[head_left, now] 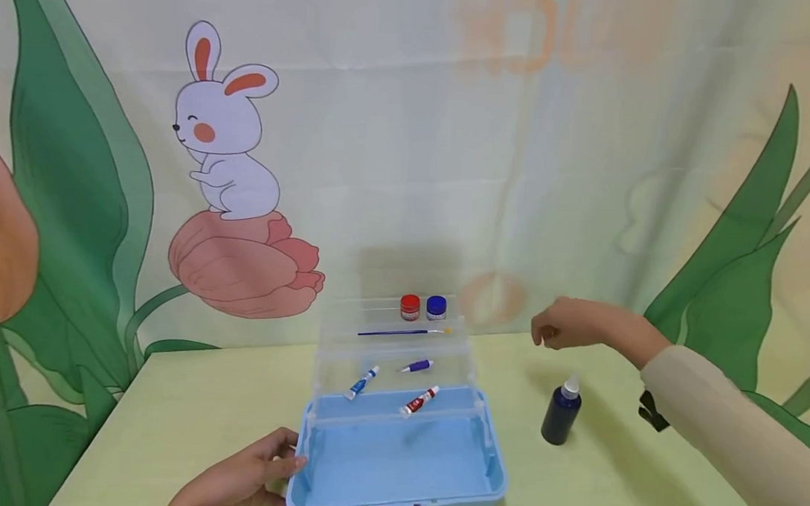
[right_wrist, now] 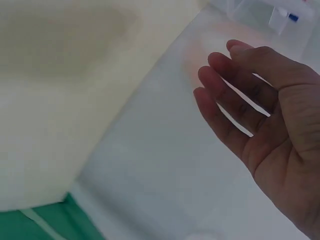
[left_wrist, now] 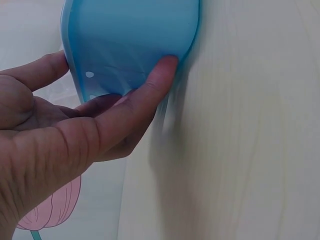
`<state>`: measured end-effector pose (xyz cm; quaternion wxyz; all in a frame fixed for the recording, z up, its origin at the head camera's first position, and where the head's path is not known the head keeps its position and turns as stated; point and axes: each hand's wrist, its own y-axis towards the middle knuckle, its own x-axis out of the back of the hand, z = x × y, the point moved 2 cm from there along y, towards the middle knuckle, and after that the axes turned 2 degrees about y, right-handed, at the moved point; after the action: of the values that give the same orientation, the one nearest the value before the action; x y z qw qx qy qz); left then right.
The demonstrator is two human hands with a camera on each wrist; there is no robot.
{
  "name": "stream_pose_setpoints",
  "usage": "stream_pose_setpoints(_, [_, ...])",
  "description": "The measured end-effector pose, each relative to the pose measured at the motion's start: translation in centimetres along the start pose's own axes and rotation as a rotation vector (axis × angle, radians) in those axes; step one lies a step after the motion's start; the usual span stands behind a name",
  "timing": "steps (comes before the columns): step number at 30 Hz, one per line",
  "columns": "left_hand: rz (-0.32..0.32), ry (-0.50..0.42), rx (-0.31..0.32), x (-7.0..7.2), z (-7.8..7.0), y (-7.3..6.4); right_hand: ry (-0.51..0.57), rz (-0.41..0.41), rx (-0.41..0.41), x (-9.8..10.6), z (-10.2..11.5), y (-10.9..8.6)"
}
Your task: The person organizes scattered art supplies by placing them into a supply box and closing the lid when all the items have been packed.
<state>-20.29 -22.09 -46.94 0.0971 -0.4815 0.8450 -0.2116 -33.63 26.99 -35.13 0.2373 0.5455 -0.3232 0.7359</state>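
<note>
You're gripping the left end of the light-blue plastic box [head_left: 391, 468] with your left hand [head_left: 257, 471], so steady it without tilting. Your right hand [head_left: 566, 322] is hovering empty, fingers loosely curved, toward the pale worktop's [head_left: 192, 394] back edge. The dark-blue cylindrical bottle [head_left: 560, 421] is standing upright off the box's right edge; watch your beige sleeve [head_left: 714, 420] there.

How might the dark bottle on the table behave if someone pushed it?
The bottle stands upright and looks taller than wide, so a push near its top might tip it. Its rounded sides suggest it would probably roll once down.
</note>
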Motion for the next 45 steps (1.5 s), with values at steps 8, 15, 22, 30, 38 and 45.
stream_pose_setpoints(8, [-0.041, 0.073, 0.020, -0.3, 0.5, 0.0, 0.244, -0.147, 0.015, -6.1, -2.8, -4.6])
stream_pose_setpoints(15, [0.031, -0.009, -0.038, -0.3, 0.3, -0.1, 0.422, -0.297, -0.012, -9.7, -2.2, -7.1])
stream_pose_setpoints(22, [0.023, -0.023, -0.044, 0.0, 0.2, -0.1, 0.614, -0.356, -0.003, -11.9, -1.3, -7.7])
stream_pose_setpoints(30, [0.011, -0.007, -0.021, -0.1, 0.3, 0.2, 0.802, -0.368, 0.144, -14.3, 0.2, -7.0])
stream_pose_setpoints(38, [0.003, -0.012, -0.021, 0.2, 0.3, 0.2, 0.768, -0.381, 0.110, -14.8, 0.7, -6.0])
stream_pose_setpoints(45, [-0.006, -0.006, -0.024, 0.5, 0.6, 0.3, 0.730, -0.362, 0.091, -14.7, 1.3, -5.7])
